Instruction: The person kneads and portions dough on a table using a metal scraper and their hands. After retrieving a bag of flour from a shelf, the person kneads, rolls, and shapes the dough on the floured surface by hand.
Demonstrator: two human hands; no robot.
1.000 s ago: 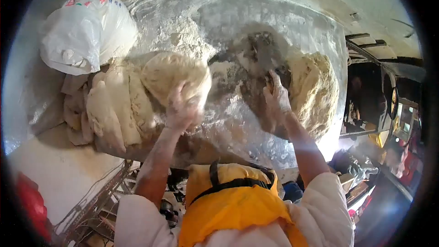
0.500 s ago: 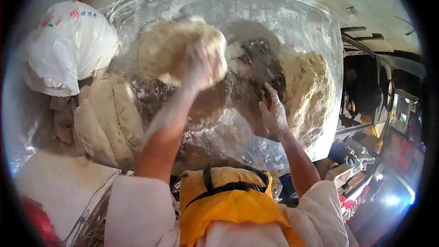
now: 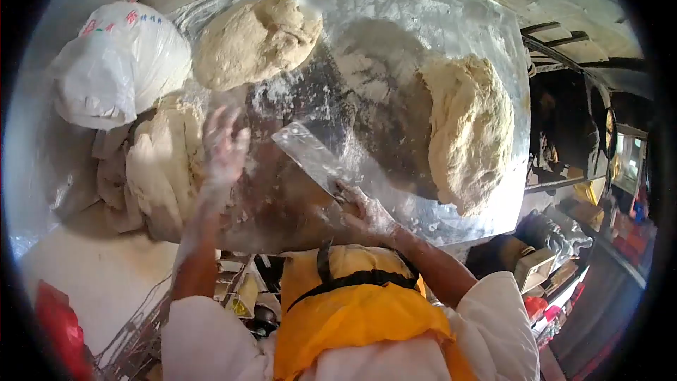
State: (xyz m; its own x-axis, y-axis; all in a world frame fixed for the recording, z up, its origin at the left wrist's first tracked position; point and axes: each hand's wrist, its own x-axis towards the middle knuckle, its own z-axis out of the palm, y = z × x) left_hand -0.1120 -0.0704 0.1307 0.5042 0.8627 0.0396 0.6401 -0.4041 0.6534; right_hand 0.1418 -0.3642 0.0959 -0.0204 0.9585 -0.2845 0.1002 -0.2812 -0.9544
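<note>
My left hand [image 3: 226,142], floury and a little blurred, hovers with fingers apart beside the folded dough [image 3: 161,162] at the left. A rounded dough piece [image 3: 247,46] lies just beyond it, near the table's far side. In my right hand [image 3: 365,212] is a dough scraper [image 3: 309,155] with a flat, rectangular metal blade pointing toward the far left. The blade is over the floured middle of the metal table [image 3: 465,17]. A large dough mass [image 3: 471,134] rests to the right, apart from both hands.
A white plastic bag [image 3: 123,63], full and rounded, sits at the left edge of the table. Cardboard boxes and bags [image 3: 543,254] are stacked below on the right. A red bag [image 3: 60,321] shows at lower left.
My left hand has let go of the dough piece, which now lies farther away, and has drawn back left. My right hand has moved left and nearer to me, with the scraper now plainly visible.
</note>
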